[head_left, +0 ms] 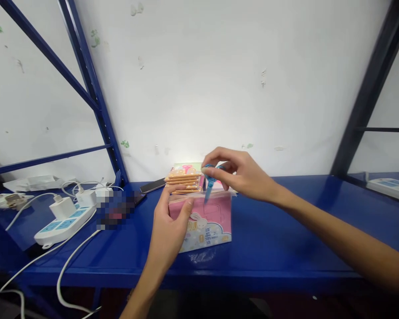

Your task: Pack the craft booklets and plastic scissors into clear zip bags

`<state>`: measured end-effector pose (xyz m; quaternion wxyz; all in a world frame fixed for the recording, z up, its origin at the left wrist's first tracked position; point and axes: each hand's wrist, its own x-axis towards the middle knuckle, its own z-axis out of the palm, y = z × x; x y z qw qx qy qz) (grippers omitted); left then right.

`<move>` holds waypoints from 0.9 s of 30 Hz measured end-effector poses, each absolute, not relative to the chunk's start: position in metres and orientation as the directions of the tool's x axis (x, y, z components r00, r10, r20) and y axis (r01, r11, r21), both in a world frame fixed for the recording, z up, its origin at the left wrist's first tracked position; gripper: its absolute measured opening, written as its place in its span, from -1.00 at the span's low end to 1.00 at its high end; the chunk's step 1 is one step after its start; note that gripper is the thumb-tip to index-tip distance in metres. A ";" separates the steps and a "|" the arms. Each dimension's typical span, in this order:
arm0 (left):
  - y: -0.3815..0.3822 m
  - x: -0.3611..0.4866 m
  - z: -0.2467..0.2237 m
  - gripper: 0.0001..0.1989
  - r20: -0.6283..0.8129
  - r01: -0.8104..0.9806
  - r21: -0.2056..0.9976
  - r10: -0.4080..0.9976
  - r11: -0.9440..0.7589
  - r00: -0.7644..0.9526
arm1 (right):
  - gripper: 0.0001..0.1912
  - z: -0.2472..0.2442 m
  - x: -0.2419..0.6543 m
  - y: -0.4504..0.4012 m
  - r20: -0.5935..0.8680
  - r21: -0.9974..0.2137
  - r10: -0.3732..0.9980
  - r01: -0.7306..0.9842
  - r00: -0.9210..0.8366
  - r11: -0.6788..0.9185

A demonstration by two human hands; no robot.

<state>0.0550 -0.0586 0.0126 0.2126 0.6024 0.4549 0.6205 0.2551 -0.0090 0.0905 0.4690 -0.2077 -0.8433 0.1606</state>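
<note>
My left hand [173, 217] grips the left side of a pink and pale-blue pouch [216, 217] with a rabbit drawn on it, thumb on its front. The pouch stands upright on the blue table, its top edge level with my left fingers. Above that edge, my right hand [232, 170] pinches a small pair of blue scissors [209, 188] by the handles. The blue tip points down and overlaps the pouch's upper front; whether it is inside or in front I cannot tell. Behind the pouch lies a stack of orange-edged packets [184, 180].
A dark phone [153, 185] lies left of the stack. Farther left are a white power strip [65, 225] with chargers, a dark device [138, 199] and loose white cables [61, 277]. Blue shelf posts [99, 102] rise at the left, with a dark post [359, 97] at the right.
</note>
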 end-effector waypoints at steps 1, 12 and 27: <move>-0.058 0.055 0.013 -0.69 0.552 0.277 0.823 0.814 -0.496 -0.181 | -0.82 0.090 0.252 -0.006 0.746 -0.400 0.469 0.244 -0.473 0.883; -0.055 0.052 0.010 -0.70 0.564 0.268 0.809 0.818 -0.523 -0.107 | -0.82 0.075 0.236 0.002 0.731 -0.415 0.476 0.235 -0.490 0.879; -0.054 0.053 0.007 -0.72 0.508 0.199 0.854 0.852 -0.480 -0.125 | -0.83 0.081 0.246 -0.006 0.828 -0.122 0.355 0.479 -0.434 0.870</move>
